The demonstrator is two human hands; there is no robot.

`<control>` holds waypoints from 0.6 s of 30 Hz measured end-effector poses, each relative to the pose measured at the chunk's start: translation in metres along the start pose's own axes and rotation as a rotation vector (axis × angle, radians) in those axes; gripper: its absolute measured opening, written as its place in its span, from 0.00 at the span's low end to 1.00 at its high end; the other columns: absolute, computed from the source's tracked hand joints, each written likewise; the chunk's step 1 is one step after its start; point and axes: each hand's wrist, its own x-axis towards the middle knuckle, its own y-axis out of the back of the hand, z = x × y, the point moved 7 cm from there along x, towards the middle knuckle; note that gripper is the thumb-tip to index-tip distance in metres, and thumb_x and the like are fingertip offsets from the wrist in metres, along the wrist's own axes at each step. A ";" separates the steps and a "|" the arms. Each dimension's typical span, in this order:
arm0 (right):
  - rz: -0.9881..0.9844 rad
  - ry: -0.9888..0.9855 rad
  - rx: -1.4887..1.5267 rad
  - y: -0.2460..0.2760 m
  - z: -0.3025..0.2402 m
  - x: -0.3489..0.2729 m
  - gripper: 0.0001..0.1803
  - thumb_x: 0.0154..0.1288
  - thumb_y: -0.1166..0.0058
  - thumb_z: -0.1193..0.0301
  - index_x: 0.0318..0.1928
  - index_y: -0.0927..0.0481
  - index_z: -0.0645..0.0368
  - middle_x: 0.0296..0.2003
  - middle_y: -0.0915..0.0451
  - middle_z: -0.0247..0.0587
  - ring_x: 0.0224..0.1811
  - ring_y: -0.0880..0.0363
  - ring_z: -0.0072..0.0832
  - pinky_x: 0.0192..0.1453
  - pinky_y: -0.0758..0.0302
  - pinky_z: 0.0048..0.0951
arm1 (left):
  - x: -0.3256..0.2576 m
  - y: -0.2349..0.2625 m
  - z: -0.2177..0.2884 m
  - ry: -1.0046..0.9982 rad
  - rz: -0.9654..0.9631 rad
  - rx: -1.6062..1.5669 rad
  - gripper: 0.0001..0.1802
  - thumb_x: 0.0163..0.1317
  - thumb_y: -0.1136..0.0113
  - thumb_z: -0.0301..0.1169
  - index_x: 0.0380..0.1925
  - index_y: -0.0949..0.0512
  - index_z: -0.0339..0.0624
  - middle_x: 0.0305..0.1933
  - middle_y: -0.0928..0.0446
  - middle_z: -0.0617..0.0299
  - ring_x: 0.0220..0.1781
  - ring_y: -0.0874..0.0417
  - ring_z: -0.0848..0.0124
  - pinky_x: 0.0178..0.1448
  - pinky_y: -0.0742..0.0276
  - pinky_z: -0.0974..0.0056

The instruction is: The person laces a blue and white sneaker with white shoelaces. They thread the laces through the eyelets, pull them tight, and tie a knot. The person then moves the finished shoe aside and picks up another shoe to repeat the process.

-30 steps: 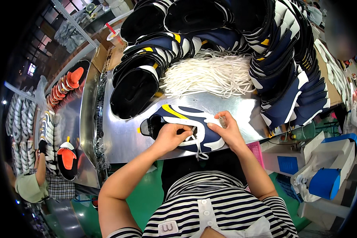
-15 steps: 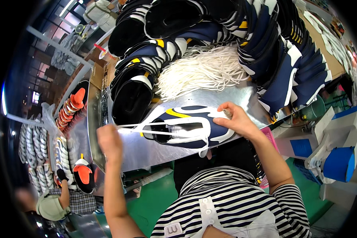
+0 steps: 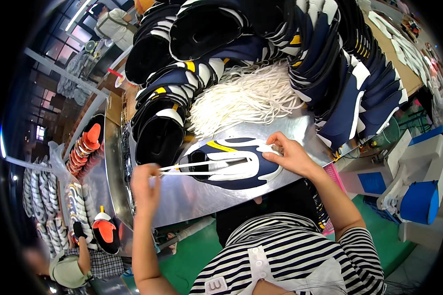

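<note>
A navy, white and yellow shoe upper (image 3: 234, 181) lies flat on the metal tabletop in front of me, its toe to the right. White shoelace (image 3: 179, 172) strands run from its eyelet area to the left. My left hand (image 3: 146, 189), slightly blurred, is closed around their far end and holds them stretched over the collar opening. At the toe, my right hand (image 3: 294, 157) has thumb and forefinger closed on the upper's tip; what else may be between them is hidden.
Behind the upper lies a heap of white laces (image 3: 246, 96). Stacked navy uppers (image 3: 342, 105) curve around it. On the left are orange-lined uppers (image 3: 105, 231) and a person in a pale top (image 3: 69, 268). A blue-and-white machine (image 3: 421, 201) stands at right.
The lace loop that hung over the upper's near side is gone, and the strands lie straight. My left hand remains at the left with the lace; my right stays at the toe.
</note>
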 end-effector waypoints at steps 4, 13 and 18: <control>0.260 0.183 -0.498 0.001 -0.040 0.000 0.23 0.61 0.36 0.53 0.46 0.23 0.57 0.36 0.17 0.43 0.31 0.17 0.40 0.38 0.22 0.37 | 0.029 -0.059 0.062 0.083 -0.163 -0.439 0.05 0.61 0.40 0.21 0.35 0.25 0.35 0.36 0.24 0.53 0.36 0.22 0.57 0.40 0.27 0.60; 0.318 0.165 -0.588 -0.034 -0.082 -0.002 0.17 0.53 0.30 0.66 0.41 0.19 0.59 0.33 0.16 0.42 0.33 0.15 0.40 0.36 0.21 0.35 | 0.015 -0.121 0.063 0.400 -0.181 -0.840 0.05 0.67 0.41 0.22 0.33 0.27 0.34 0.35 0.26 0.62 0.30 0.31 0.80 0.33 0.33 0.73; 0.185 -0.023 0.081 -0.031 -0.041 0.007 0.14 0.59 0.35 0.70 0.45 0.19 0.61 0.34 0.16 0.45 0.36 0.17 0.37 0.39 0.22 0.31 | 0.009 -0.129 0.058 0.487 -0.154 -1.033 0.04 0.68 0.42 0.24 0.34 0.26 0.36 0.36 0.25 0.63 0.29 0.33 0.82 0.31 0.35 0.74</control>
